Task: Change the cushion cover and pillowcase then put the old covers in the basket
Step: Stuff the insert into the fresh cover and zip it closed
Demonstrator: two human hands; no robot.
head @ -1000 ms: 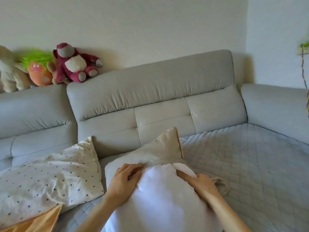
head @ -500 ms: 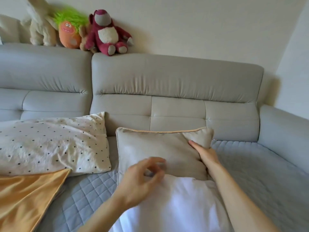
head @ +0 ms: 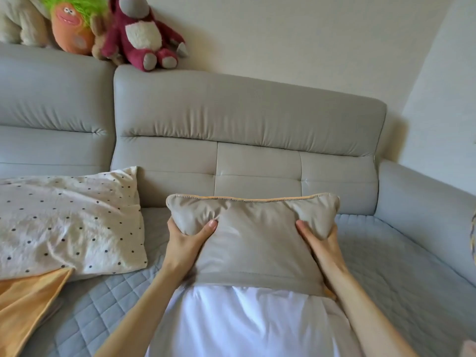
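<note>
A beige cushion cover [head: 253, 233] with orange piping along its top edge covers the far half of a white cushion insert [head: 239, 323], which sticks out toward me. My left hand [head: 188, 240] grips the cover's far left corner, thumb on top and fingers behind. At the far right corner my right hand [head: 322, 243] grips the same way. The cushion stands on the quilted sofa seat. A white pillow with black dots [head: 67, 222] lies to the left, and an orange cover [head: 23, 305] lies at the lower left.
The grey sofa backrest [head: 247, 119] rises right behind the cushion, and an armrest [head: 425, 199] closes the right side. Several plush toys [head: 144, 34] sit on top of the backrest at the left. Grey quilted seat [head: 401, 266] extends to the right.
My left hand has left the middle of the cover and taken its far left corner. The right hand has closed on the right corner. The cover now reaches further down over the insert.
</note>
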